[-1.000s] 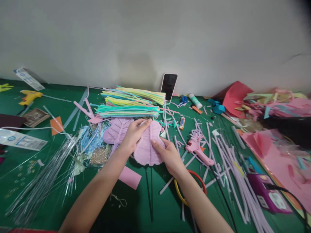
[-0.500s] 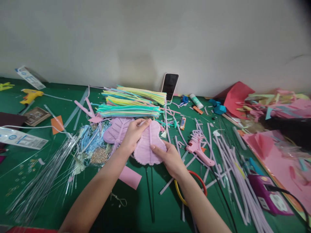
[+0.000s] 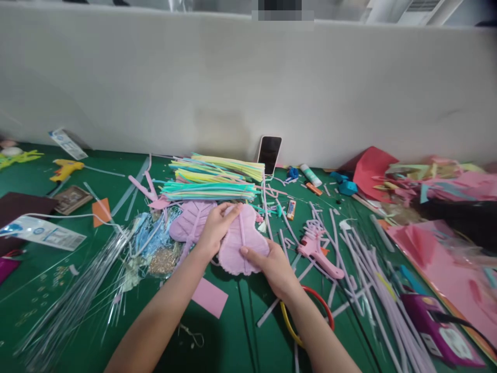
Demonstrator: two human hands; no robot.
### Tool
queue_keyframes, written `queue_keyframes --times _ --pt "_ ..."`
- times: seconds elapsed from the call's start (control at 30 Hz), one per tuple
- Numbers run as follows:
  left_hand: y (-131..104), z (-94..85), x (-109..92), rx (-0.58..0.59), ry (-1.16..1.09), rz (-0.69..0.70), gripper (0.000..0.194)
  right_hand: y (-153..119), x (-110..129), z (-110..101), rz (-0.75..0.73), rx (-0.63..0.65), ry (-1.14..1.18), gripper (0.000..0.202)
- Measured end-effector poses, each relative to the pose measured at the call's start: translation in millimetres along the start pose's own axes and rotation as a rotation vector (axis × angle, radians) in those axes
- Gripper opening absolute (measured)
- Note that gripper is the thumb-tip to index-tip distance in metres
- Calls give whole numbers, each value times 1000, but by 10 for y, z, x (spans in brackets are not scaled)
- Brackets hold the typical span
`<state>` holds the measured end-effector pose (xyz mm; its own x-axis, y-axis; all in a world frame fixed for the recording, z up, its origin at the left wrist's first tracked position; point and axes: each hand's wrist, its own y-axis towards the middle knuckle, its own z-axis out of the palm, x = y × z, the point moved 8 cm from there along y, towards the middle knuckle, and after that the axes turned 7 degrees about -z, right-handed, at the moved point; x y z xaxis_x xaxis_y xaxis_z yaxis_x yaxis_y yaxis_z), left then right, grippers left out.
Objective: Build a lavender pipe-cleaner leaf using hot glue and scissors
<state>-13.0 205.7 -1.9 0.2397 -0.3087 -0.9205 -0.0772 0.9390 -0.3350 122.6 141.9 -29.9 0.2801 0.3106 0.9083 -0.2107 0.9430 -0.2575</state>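
Between my hands is a lilac wing-shaped piece (image 3: 237,243), built from pipe cleaners with a raised rib down its middle. My left hand (image 3: 218,228) grips its upper left edge, thumb near the top. On the lower right edge, my right hand (image 3: 274,263) pinches it with the thumb on the face; its other fingers are behind the piece. A similar lilac winged piece (image 3: 190,221) with dark vein lines lies on the table just left of my left hand. Bundles of pastel pipe cleaners (image 3: 212,190) lie beyond the hands.
A pink glue gun (image 3: 320,254) and loose lilac pipe cleaners (image 3: 382,295) lie right, near a red and yellow ring (image 3: 289,321). A phone (image 3: 269,154) leans on the wall. Clear rods (image 3: 77,295), blue shreds (image 3: 151,235) and a yellow glue gun (image 3: 66,168) are left.
My view has tilted upward, so the wall's top edge now shows and the table sits lower. Both hands keep their hold on the lilac piece, almost unmoved.
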Motion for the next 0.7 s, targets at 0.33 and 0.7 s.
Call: queue_keyframes --times 0.33,0.7 --pt "-323 53 164 135 58 -153 52 -122 -42 -19 -80 -77 -58 51" --pt "-784 -56 376 80 20 -154 59 -473 -215 36 -161 -92 -84 52"
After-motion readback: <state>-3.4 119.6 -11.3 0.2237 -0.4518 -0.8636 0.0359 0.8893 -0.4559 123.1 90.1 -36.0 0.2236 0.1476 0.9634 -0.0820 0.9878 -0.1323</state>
